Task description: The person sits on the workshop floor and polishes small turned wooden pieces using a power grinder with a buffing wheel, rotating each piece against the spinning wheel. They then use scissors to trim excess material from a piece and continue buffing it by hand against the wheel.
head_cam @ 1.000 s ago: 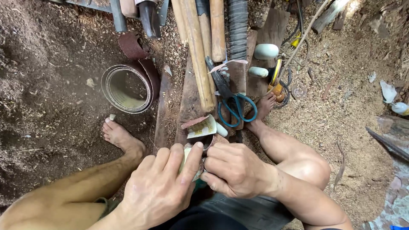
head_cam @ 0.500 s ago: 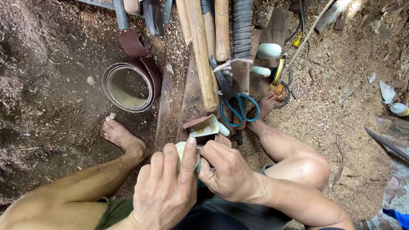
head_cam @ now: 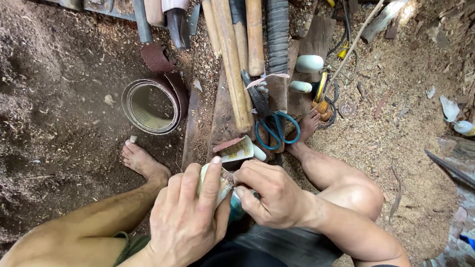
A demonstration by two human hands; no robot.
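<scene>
My left hand point(head_cam: 190, 217) wraps around a small pale piece with a teal part point(head_cam: 232, 207), fingers closed over it. My right hand point(head_cam: 269, 195) pinches the same piece from the right side, fingertips at its top edge. A curled strip of sandpaper point(head_cam: 237, 148) lies just beyond the hands on a dark plank point(head_cam: 222, 113). Most of the held piece is hidden by my fingers.
Blue-handled scissors point(head_cam: 274, 126) lie on the plank ahead. A big sandpaper roll point(head_cam: 151, 104) sits on the sawdust ground to the left. Wooden handles point(head_cam: 232, 54) and tools lie at the top. My bare feet point(head_cam: 143, 160) and knees flank the hands.
Both hands shifted slightly toward me and closer together; the left thumb and fingers closed further over the held piece.
</scene>
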